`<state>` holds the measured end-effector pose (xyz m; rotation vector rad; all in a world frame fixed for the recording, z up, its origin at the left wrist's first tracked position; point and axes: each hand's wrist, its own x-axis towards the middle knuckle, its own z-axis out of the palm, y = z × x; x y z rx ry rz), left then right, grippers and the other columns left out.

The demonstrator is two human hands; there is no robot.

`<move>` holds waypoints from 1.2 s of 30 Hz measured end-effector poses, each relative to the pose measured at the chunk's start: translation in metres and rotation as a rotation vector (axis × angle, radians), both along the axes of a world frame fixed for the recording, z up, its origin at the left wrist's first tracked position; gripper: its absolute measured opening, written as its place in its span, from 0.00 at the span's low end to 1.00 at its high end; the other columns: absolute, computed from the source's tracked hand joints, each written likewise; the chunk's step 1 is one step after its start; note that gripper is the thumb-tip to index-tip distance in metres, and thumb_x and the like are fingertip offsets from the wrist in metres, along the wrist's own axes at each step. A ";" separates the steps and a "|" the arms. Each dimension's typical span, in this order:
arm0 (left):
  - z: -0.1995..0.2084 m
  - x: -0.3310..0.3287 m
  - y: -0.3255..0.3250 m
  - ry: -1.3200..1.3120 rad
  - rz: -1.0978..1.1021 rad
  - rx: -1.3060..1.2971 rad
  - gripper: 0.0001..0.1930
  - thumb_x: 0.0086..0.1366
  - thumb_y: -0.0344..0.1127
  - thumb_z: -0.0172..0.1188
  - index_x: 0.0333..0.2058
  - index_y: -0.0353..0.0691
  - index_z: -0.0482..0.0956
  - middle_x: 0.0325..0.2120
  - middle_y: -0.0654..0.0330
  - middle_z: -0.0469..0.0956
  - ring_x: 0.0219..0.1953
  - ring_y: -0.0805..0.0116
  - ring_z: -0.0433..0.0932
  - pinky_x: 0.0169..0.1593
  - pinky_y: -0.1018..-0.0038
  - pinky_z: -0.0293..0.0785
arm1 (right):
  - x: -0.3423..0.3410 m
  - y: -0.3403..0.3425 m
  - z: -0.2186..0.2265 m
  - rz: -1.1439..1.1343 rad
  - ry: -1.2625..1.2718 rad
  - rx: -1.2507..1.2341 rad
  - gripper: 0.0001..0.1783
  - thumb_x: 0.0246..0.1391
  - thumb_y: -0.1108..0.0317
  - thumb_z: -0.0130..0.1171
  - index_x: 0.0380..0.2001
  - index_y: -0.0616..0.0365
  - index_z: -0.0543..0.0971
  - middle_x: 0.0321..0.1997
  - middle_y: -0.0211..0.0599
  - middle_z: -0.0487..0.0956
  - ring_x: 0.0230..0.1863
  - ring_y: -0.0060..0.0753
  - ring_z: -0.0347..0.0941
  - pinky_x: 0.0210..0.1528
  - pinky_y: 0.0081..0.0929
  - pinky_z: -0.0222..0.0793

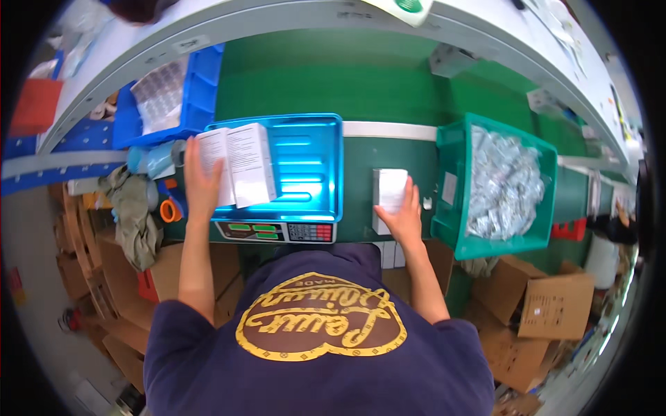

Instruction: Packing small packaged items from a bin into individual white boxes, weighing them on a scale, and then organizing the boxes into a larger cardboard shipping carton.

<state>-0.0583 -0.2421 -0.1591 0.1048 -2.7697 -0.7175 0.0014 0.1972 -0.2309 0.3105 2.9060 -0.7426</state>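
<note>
Two white boxes with printed text lie side by side at the left of the shiny blue metal tray on a weighing scale (305, 166). My left hand (202, 182) is closed around the left box (215, 151), thumb over its face and fingers along its outer side. The other box (250, 163) rests against it, slightly tilted. Right of the scale, my right hand (404, 216) grips a plain white box (393, 182) on the green table, with the thumb on its near left part and the fingers along its right side. The undersides of the boxes are hidden.
A green bin (451, 225) holding many clear plastic packets stands at the right. At the back left is a blue bin (201, 90) with a silvery sheet in it. Orange-handled scissors (168, 210) lie left of the scale. A shelf edge (291, 21) crosses overhead; cardboard boxes (555, 308) sit below.
</note>
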 end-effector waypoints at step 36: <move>-0.041 -0.362 0.442 -0.533 -0.584 0.488 0.50 0.44 0.52 0.77 0.60 0.32 0.62 0.52 0.52 0.74 0.53 0.61 0.73 0.58 0.70 0.66 | -0.003 0.244 0.010 -0.327 0.010 0.231 0.34 0.42 0.65 0.68 0.55 0.51 0.69 0.49 0.54 0.75 0.49 0.55 0.73 0.48 0.45 0.71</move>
